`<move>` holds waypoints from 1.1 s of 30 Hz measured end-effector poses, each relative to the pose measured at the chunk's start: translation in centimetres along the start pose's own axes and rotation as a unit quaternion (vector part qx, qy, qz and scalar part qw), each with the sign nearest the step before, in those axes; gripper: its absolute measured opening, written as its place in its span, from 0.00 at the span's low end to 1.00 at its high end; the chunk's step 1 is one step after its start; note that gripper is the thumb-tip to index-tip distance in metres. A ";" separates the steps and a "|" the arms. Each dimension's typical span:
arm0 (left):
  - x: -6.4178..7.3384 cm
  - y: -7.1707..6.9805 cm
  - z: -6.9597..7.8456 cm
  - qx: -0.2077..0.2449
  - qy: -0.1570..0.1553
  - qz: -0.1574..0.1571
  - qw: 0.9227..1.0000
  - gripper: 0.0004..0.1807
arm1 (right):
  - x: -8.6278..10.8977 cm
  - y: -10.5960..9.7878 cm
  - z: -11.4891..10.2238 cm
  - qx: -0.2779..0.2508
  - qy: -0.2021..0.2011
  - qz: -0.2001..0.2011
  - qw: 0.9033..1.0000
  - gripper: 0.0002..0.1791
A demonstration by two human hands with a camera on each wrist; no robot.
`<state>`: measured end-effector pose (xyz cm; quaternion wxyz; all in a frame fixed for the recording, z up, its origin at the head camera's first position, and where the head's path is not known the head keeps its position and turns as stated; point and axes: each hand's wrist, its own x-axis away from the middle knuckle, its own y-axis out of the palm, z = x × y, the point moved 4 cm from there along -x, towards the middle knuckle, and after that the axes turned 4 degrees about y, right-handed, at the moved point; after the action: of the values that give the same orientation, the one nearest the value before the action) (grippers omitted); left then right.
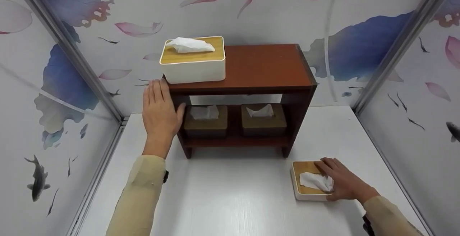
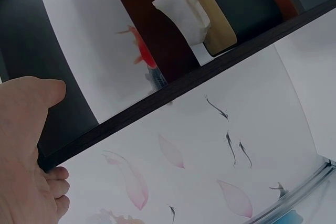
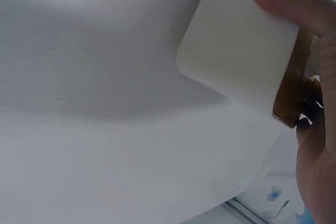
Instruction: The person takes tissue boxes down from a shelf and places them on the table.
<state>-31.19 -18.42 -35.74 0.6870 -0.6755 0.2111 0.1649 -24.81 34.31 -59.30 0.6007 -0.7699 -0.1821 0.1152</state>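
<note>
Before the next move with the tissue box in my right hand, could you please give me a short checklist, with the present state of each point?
1. Right hand has hold of the held box: ok, thumb on its wall, fingers over the lid.
2. Left hand is on the shelf: ok, at its left side, thumb inside and fingers outside.
3. Bare surface on the shelf's top: ok, on the right part; the upper box stands at the left.
4. Lower tier free of boxes: not ok, the left lower box and right lower box stand there.
5. Held box flat on the table: cannot tell, its underside is hidden.
</note>
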 end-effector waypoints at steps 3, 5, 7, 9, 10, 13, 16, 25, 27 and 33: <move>-0.1 -0.1 0.0 -0.001 0.000 -0.008 1.000 0.47 | 0.1 0.1 0.4 -0.014 0.002 0.001 1.000 0.62; -0.1 -0.1 0.1 -0.001 0.000 -0.008 1.000 0.48 | 0.1 0.3 0.5 -0.020 0.002 0.001 1.000 0.62; -0.1 -0.2 0.2 0.002 0.000 -0.008 1.000 0.48 | 0.2 0.4 0.7 -0.024 0.004 -0.004 1.000 0.62; -0.1 -0.2 0.2 0.004 0.000 -0.005 1.000 0.48 | 0.3 0.5 0.8 -0.025 0.008 -0.010 1.000 0.63; -0.1 -0.2 0.2 0.006 0.001 0.000 1.000 0.48 | 0.3 0.5 0.8 -0.029 0.012 -0.015 0.999 0.63; -0.1 -0.2 0.2 0.006 0.001 -0.002 1.000 0.48 | 0.5 0.4 0.8 -0.045 0.023 -0.031 0.998 0.64; 0.0 -0.2 0.1 0.005 -0.001 -0.006 1.000 0.48 | 0.6 0.1 0.8 -0.065 0.028 -0.047 0.996 0.64; 0.0 0.0 0.1 0.000 -0.003 -0.021 1.000 0.48 | -0.1 -1.5 0.0 -0.090 0.039 -0.073 0.993 0.66; 0.0 0.0 0.1 -0.001 -0.003 -0.019 1.000 0.48 | -0.5 -2.1 -0.5 -0.090 0.041 -0.063 0.993 0.63; 0.0 0.0 0.0 -0.004 -0.003 -0.015 1.000 0.48 | -2.1 -4.1 -2.9 -0.067 0.014 -0.035 0.997 0.51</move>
<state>-31.16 -18.41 -35.72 0.6875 -0.6804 0.1987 0.1575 -26.19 31.72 -54.70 0.5536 -0.8032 -0.2081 0.0709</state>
